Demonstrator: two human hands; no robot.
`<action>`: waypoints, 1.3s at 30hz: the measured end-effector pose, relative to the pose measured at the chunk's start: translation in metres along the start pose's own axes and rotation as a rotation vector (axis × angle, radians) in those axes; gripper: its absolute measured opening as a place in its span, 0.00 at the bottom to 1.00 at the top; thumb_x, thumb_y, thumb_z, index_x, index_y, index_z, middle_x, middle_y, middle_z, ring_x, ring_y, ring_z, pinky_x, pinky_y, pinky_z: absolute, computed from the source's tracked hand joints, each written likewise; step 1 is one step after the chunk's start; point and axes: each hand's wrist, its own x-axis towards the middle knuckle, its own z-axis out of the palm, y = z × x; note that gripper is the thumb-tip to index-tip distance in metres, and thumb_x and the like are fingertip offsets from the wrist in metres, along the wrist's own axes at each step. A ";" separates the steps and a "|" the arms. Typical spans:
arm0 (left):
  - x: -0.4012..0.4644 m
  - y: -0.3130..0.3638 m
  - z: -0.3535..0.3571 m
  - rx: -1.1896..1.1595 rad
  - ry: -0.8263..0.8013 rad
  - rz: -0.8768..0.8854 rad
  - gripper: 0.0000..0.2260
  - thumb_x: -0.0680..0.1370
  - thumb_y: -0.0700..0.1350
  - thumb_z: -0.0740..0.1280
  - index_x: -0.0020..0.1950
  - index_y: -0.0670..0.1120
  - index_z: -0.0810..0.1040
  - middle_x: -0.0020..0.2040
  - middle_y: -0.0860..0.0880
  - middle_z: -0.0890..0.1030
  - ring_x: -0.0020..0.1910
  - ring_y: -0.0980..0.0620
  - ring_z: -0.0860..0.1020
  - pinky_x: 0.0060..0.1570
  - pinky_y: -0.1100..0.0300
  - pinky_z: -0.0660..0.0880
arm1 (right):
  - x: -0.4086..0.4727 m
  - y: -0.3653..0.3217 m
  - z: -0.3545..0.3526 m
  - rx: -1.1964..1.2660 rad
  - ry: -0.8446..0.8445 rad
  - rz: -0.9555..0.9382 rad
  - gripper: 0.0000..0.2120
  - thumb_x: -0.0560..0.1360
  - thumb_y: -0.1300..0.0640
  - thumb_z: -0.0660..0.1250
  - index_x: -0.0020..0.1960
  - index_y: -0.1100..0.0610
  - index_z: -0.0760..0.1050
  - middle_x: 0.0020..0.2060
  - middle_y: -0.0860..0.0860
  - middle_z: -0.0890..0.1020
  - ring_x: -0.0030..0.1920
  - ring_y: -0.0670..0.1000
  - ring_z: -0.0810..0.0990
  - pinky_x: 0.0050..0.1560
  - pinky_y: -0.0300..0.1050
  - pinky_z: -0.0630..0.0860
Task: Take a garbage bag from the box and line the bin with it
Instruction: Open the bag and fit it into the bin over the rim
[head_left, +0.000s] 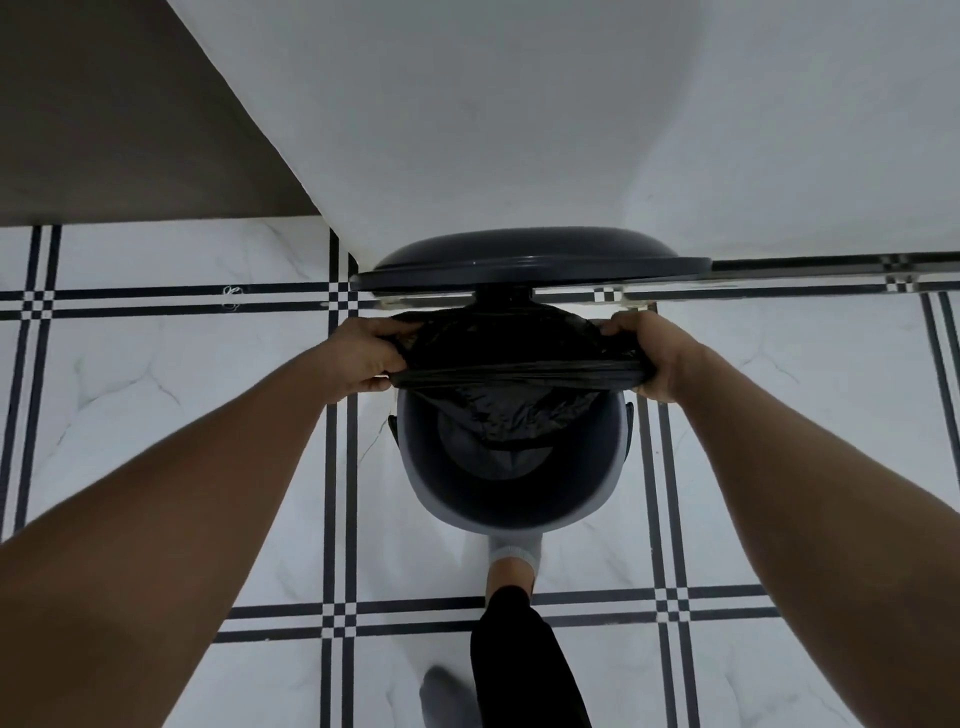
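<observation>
A dark grey pedal bin (511, 512) stands on the tiled floor against a white wall, its round lid (530, 262) raised. A black garbage bag (498, 353) is stretched wide open across the far half of the bin's mouth, and its bottom hangs down inside. My left hand (363, 358) grips the bag's left edge. My right hand (647, 356) grips its right edge. Both hands hover just above the rim, on either side of the bin. The garbage bag box is not in view.
The floor is white marble tile with black stripes (340, 467). My foot in a grey sock (514, 558) rests at the bin's near base, where the pedal is hidden. A brown surface (104, 114) meets the white wall at the upper left.
</observation>
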 end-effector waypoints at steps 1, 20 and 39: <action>-0.002 -0.004 -0.004 -0.059 0.014 0.013 0.29 0.73 0.25 0.66 0.61 0.56 0.84 0.49 0.50 0.83 0.43 0.53 0.80 0.42 0.62 0.80 | 0.001 0.003 -0.001 -0.059 0.036 -0.031 0.08 0.76 0.60 0.63 0.50 0.56 0.81 0.41 0.53 0.84 0.34 0.51 0.81 0.34 0.39 0.79; -0.062 -0.089 0.038 0.197 0.296 0.218 0.36 0.69 0.32 0.76 0.73 0.56 0.76 0.51 0.52 0.84 0.44 0.63 0.81 0.41 0.80 0.71 | -0.022 0.077 -0.037 0.104 -0.056 0.036 0.12 0.62 0.59 0.65 0.45 0.55 0.80 0.43 0.52 0.77 0.40 0.50 0.76 0.41 0.43 0.71; -0.089 -0.124 0.088 -0.140 0.573 0.247 0.25 0.75 0.27 0.68 0.63 0.53 0.76 0.55 0.55 0.83 0.45 0.61 0.84 0.39 0.75 0.75 | -0.051 0.146 -0.008 0.160 0.326 -0.263 0.08 0.77 0.65 0.66 0.51 0.61 0.84 0.39 0.51 0.84 0.38 0.47 0.82 0.41 0.41 0.80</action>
